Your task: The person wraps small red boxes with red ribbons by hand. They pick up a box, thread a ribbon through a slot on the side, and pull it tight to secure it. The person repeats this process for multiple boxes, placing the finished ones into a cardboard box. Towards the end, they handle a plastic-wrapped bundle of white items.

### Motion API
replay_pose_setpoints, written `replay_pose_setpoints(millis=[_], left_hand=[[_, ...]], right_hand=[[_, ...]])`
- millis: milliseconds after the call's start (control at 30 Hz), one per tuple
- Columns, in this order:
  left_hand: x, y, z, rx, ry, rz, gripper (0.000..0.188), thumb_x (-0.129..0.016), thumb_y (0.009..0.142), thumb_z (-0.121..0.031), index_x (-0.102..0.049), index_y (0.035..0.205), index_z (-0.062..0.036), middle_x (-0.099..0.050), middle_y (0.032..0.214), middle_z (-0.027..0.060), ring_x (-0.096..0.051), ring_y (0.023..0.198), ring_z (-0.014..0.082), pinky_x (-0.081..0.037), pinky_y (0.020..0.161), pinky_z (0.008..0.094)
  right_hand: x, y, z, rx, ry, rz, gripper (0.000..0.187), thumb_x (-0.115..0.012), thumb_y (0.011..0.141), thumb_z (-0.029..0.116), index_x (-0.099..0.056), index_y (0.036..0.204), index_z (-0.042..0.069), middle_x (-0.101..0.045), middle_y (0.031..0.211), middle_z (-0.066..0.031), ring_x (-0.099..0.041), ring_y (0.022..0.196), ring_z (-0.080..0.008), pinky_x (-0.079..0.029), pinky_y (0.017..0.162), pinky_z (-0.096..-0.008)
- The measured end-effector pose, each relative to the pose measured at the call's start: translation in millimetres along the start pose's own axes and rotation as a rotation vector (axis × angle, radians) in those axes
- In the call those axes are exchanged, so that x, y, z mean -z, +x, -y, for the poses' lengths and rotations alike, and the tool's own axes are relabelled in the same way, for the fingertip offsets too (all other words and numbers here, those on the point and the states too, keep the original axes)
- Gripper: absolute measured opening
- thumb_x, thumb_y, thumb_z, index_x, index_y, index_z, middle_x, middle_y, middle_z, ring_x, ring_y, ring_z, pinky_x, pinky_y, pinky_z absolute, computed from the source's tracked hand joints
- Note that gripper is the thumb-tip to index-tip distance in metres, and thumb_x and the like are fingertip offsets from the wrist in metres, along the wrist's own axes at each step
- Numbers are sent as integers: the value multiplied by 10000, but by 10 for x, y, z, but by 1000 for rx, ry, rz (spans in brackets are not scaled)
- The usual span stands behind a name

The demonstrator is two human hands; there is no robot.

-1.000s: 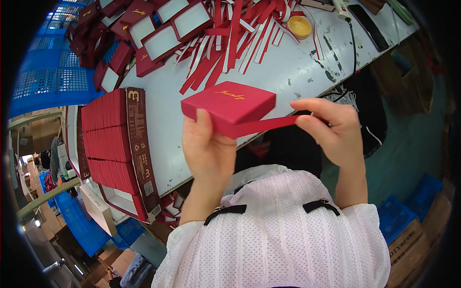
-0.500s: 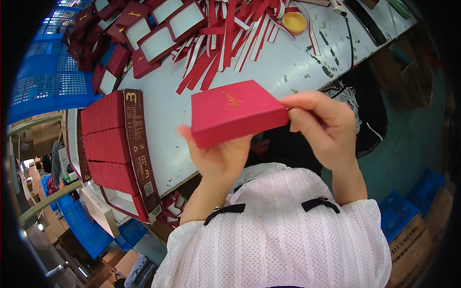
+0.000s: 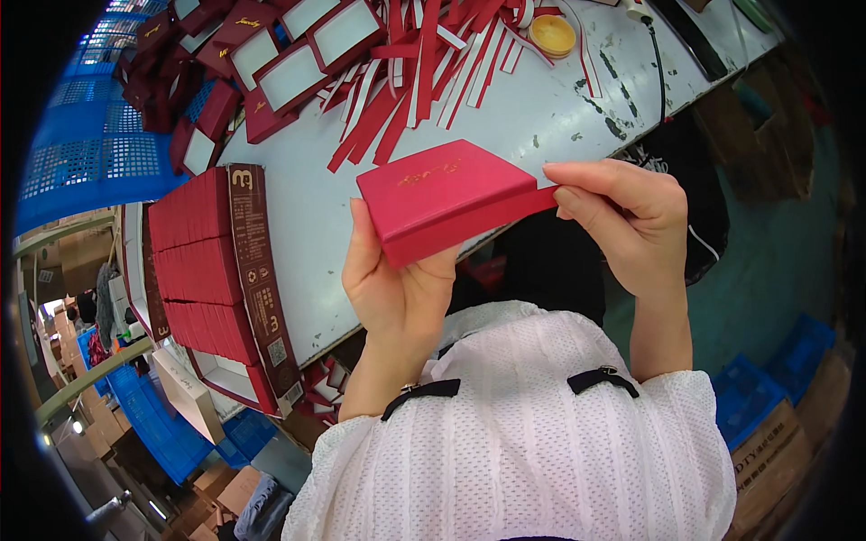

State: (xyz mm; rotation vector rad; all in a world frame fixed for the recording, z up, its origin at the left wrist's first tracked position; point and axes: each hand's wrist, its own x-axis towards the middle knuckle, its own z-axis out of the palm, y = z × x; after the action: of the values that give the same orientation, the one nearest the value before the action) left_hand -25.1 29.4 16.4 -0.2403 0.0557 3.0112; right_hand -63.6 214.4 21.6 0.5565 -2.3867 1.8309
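A red jewelry box [image 3: 451, 185] with gold lettering on its lid is held tilted above the table's front edge. My left hand [image 3: 397, 288] grips it from below and the left, thumb up along its left side. At the box's right corner, a red strip [image 3: 544, 199] runs along the front side and sticks out past the corner. My right hand [image 3: 631, 212] pinches that strip's free end between thumb and forefinger, apart from the box itself. The underside of the box and most of my left fingers are hidden.
Loose red-and-white strips [image 3: 433, 81] lie across the white table [image 3: 311, 225], beside a round yellow tub [image 3: 552, 36]. Open and lidded red boxes [image 3: 293, 81] pile up at the far left. A brown carton [image 3: 262, 279] holds rows of red boxes. A black cable [image 3: 658, 77] hangs at right.
My right hand has moved right, away from the box corner, and the strip's end now shows stretched out. The box has turned slightly, and my left thumb has come up against its left side.
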Motion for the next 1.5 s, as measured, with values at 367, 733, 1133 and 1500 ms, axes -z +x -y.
replay_pose_setpoints(millis=[367, 733, 1133, 1500], left_hand=[[113, 76, 92, -14, -122, 164, 443, -330, 887, -382, -429, 1089, 0, -486, 1123, 126, -471, 1050, 287, -375, 914, 429], [77, 315, 198, -274, 821, -144, 212, -400, 889, -213, -470, 899, -13, -577, 827, 111, -607, 716, 194, -533, 625, 328], [16, 261, 204, -299, 832, -138, 239, -373, 896, -214, -463, 918, 7, -576, 834, 139, -612, 718, 232, -538, 604, 345], [91, 166, -73, -222, 261, -106, 255, -374, 893, -209, -483, 935, 18, -569, 942, 144, -574, 862, 227, -496, 756, 340]], right_hand=[[-144, -44, 21, -51, 115, -85, 149, -570, 726, -36, -615, 867, -20, -607, 710, -70, -562, 602, -86, -431, 531, -175], [-312, -154, 93, -68, 217, -96, 207, -564, 729, -20, -475, 909, 31, -531, 532, -14, -448, 444, -24, -325, 418, -165], [-260, -123, 44, -139, 125, -104, 210, -589, 713, 3, -461, 877, 27, -518, 511, -10, -458, 447, -46, -332, 423, -182], [-67, -79, -84, 71, -126, -57, 144, -585, 723, -29, -617, 861, -3, -610, 689, -65, -570, 582, -90, -426, 533, -175]])
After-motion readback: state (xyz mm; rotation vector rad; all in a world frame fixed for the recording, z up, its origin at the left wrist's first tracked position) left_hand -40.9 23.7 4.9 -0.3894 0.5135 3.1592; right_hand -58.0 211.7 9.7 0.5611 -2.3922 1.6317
